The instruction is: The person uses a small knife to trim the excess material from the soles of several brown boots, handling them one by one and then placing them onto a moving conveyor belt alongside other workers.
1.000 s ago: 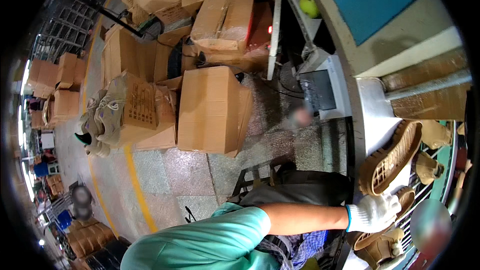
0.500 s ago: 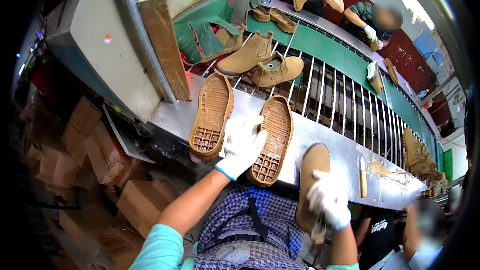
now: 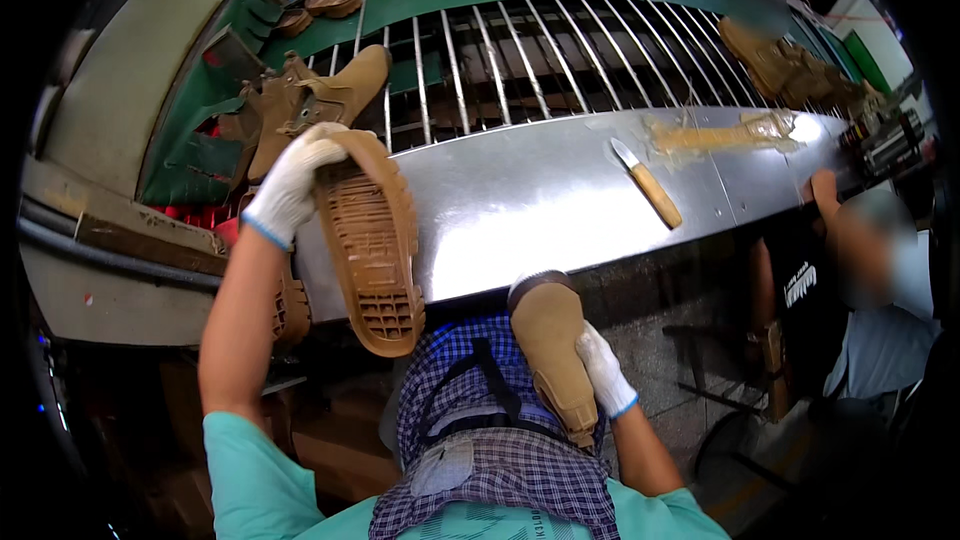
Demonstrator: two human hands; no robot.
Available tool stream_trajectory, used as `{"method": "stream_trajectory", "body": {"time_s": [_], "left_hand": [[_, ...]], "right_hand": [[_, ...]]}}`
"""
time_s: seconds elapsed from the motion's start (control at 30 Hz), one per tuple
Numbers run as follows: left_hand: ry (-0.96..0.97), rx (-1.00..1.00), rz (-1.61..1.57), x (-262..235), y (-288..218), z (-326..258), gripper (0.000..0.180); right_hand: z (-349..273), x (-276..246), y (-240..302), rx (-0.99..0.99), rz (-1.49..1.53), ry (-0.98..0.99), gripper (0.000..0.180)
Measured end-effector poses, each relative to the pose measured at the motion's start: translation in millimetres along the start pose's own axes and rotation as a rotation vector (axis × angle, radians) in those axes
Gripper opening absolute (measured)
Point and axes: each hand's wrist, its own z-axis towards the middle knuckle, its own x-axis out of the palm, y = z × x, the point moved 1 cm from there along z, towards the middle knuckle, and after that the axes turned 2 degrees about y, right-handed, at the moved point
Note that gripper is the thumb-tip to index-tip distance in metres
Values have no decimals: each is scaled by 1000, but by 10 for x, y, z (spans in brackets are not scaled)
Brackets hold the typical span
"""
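My left hand point(image 3: 298, 183), in a white knit glove, grips the upper end of a brown shoe sole point(image 3: 372, 240). The sole's ribbed and gridded inner side faces me, and it hangs over the metal table's front edge. In front of my lap, my gloved right hand point(image 3: 605, 370) holds a tan suede ankle boot point(image 3: 552, 345) by its side. The boot's toe points toward the table; its underside is hidden. Partly behind my left forearm, a second brown sole point(image 3: 290, 310) shows at the table's edge.
A knife with a wooden handle point(image 3: 655, 195) lies on the metal table point(image 3: 480, 210). Behind it runs a roller conveyor point(image 3: 490, 60) bearing tan boots point(image 3: 345, 85). More boots point(image 3: 760, 55) stand at the far right. A person point(image 3: 870, 260) sits to the right.
My view has swung to the right. My left hand has picked up the right-hand sole and tilted it up. My right hand has brought the boot off the table's edge toward my lap.
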Motion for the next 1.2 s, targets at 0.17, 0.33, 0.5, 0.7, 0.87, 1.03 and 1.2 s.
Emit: {"method": "stream_trajectory", "body": {"time_s": [0.17, 0.33, 0.5, 0.7, 0.87, 1.03, 1.2], "left_hand": [[115, 98, 360, 828, -528, -945, 118], [581, -22, 644, 992, 432, -1254, 117], [339, 190, -161, 1134, 1218, -1229, 68], [563, 248, -165, 1005, 715, -608, 60], [588, 123, -61, 1358, 1067, -412, 52], [668, -181, -634, 1507, 1551, -665, 39], [651, -160, -770, 1574, 1930, -745, 48]], "right_hand": [[299, 50, 78, 325, 337, 158, 58], [182, 215, 295, 279, 889, 283, 106], [35, 187, 518, 390, 823, 106, 112], [-493, 262, 410, 310, 491, 189, 106], [-501, 212, 448, 111, 220, 286, 100], [-566, 291, 591, 128, 38, 271, 104], [-721, 225, 552, 282, 129, 238, 105]]}}
